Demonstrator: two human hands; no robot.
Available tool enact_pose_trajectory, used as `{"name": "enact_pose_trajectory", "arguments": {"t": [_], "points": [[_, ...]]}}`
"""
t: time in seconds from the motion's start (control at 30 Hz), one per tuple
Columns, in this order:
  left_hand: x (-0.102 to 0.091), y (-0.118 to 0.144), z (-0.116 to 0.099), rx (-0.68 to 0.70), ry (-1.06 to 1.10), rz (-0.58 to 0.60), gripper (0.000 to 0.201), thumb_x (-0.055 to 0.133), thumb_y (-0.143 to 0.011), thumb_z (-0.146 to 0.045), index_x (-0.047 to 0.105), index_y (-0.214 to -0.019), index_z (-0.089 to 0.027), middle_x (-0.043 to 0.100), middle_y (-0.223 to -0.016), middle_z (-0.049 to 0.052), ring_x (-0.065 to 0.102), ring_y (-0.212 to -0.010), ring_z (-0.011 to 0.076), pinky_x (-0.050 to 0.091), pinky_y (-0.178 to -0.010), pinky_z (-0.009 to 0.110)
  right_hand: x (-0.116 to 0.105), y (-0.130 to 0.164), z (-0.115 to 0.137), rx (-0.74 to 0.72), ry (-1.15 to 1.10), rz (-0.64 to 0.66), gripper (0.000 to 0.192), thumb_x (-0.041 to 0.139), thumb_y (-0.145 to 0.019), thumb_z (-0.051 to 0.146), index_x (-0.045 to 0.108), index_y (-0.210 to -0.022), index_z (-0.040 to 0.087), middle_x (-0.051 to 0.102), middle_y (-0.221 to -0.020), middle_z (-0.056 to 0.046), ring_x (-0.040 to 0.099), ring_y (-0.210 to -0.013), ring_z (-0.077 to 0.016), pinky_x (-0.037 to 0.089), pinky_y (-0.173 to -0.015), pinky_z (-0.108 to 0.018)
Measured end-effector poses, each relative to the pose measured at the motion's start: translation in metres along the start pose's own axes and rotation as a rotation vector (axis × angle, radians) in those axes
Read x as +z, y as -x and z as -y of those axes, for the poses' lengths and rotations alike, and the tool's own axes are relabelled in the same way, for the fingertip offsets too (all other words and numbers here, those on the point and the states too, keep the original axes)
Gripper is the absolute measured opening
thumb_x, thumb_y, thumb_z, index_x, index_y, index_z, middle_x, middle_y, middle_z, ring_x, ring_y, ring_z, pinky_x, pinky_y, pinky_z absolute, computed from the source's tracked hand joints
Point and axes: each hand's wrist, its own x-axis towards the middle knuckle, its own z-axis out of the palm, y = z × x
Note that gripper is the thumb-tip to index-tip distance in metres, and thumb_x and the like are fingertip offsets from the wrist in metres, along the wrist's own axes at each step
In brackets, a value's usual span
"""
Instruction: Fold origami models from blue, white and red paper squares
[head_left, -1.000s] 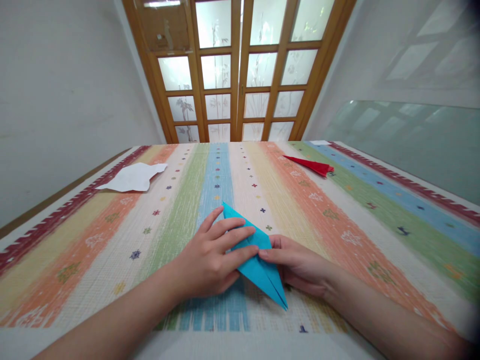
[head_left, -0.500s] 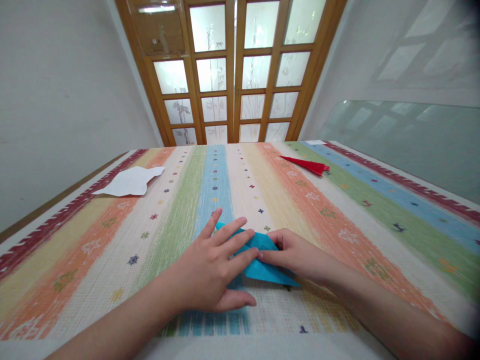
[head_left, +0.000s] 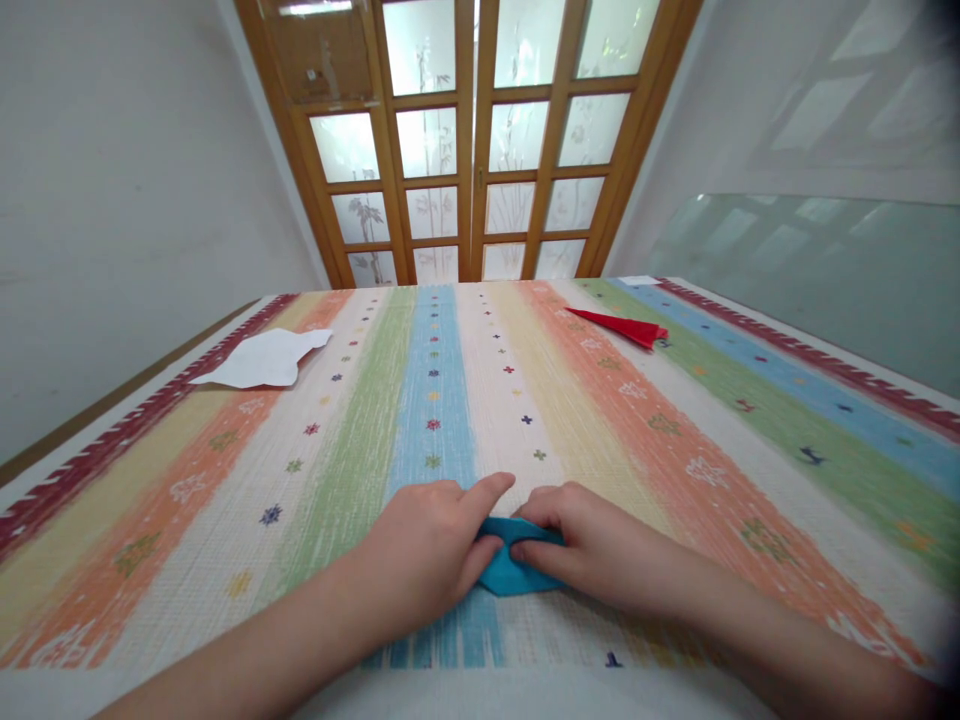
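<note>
A folded sheet of blue paper is held between my two hands, low over the near middle of the striped tablecloth. My left hand pinches its left end, thumb on the near face and index finger stretched past the top edge. On the right end, my right hand is closed with the thumb pressed on the paper and fingers curled behind it. Both thumb tips come close together near the paper's middle. The far side of the paper and most of my left fingers are hidden.
White paper with an uneven edge lies on the cloth to the left. A red folded paper piece lies far right, and a small white piece sits at the far edge. Beyond stand wood-framed glass doors.
My left hand has gone from spread flat over the blue paper to pinching its left end. The paper now looks more compact and sits nearer to me. My right hand keeps its hold.
</note>
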Motion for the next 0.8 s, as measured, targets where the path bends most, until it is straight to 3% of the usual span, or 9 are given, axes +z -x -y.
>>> {"name": "enact_pose_trajectory", "arguments": {"t": [0.2, 0.37, 0.5, 0.63, 0.73, 0.8], "points": [[0.002, -0.002, 0.002, -0.076, 0.223, 0.086, 0.057, 0.061, -0.09, -0.024, 0.047, -0.145, -0.023, 0.072, -0.116, 0.015, 0.07, -0.1, 0.0331, 0.054, -0.084, 0.045, 0.004, 0.002, 0.005, -0.116, 0.265, -0.018, 0.012, 0.062, -0.087, 0.019, 0.073, -0.088, 0.023, 0.071, -0.082, -0.004, 0.06, -0.073, -0.0196, 0.044, -0.068, -0.03], [-0.001, -0.005, 0.008, -0.124, 0.355, 0.12, 0.056, 0.06, -0.09, -0.023, 0.047, -0.144, -0.028, 0.072, -0.119, 0.009, 0.069, -0.1, 0.0272, 0.051, -0.084, 0.037, 0.004, 0.003, 0.012, -0.022, 0.45, -0.12, 0.023, 0.064, -0.083, 0.014, 0.065, -0.105, 0.021, 0.071, -0.101, -0.005, 0.062, -0.088, -0.0211, 0.044, -0.074, -0.03], [-0.002, -0.007, 0.012, -0.162, 0.355, 0.129, 0.054, 0.06, -0.089, -0.025, 0.049, -0.142, -0.027, 0.073, -0.11, 0.007, 0.068, -0.096, 0.0259, 0.051, -0.081, 0.035, 0.003, 0.002, 0.011, -0.05, 0.557, -0.189, 0.024, 0.068, -0.082, 0.016, 0.06, -0.105, 0.02, 0.067, -0.102, -0.005, 0.06, -0.092, -0.0208, 0.043, -0.079, -0.032], [0.0, -0.006, 0.015, -0.196, 0.34, 0.139, 0.054, 0.06, -0.088, -0.027, 0.05, -0.141, -0.025, 0.072, -0.114, 0.009, 0.067, -0.101, 0.0267, 0.051, -0.084, 0.037, 0.0, 0.003, 0.008, -0.178, 0.686, -0.269, 0.02, 0.07, -0.085, 0.018, 0.061, -0.102, 0.019, 0.064, -0.101, -0.006, 0.057, -0.093, -0.0213, 0.042, -0.081, -0.034], [0.001, -0.006, 0.016, -0.199, 0.327, 0.149, 0.05, 0.059, -0.089, -0.028, 0.052, -0.138, -0.023, 0.072, -0.114, 0.009, 0.067, -0.1, 0.0256, 0.051, -0.083, 0.035, -0.001, 0.004, 0.012, -0.336, 0.798, -0.128, 0.002, 0.065, -0.091, 0.018, 0.064, -0.092, 0.02, 0.064, -0.094, -0.004, 0.055, -0.091, -0.0205, 0.039, -0.08, -0.035], [0.001, -0.006, 0.014, -0.202, 0.271, 0.144, 0.041, 0.056, -0.092, -0.031, 0.055, -0.133, -0.024, 0.072, -0.11, 0.008, 0.068, -0.097, 0.0254, 0.052, -0.081, 0.035, 0.001, 0.004, 0.015, -0.402, 0.839, 0.004, 0.008, 0.061, -0.094, 0.017, 0.066, -0.089, 0.021, 0.066, -0.093, -0.002, 0.055, -0.091, -0.0195, 0.038, -0.081, -0.035]]}}
